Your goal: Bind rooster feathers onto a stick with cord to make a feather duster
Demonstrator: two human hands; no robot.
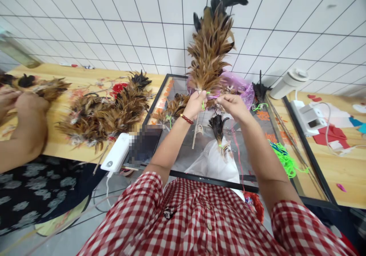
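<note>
My left hand (196, 105) is closed round the lower end of a feather duster (210, 53), held upright with brown feathers and a black tip. Its thin stick (195, 134) pokes out below my fist. A pink string (213, 95) stretches from the duster's base to my right hand (234, 105), whose fingers are pinched on it. Bits of green string show by my left fingers. Just below my hands, a small bundle of black feathers (217, 128) tied with green lies on white plastic. Brown feather bundles (175, 109) lie left of my wrist.
A black-framed glass panel (178, 160) lies in front of me. To the left are a feather pile (105, 113), a white power bank (116, 153) and another person's hands (31, 103). Green string (286, 160), a white flask (289, 82) and a charger (311, 116) are to the right.
</note>
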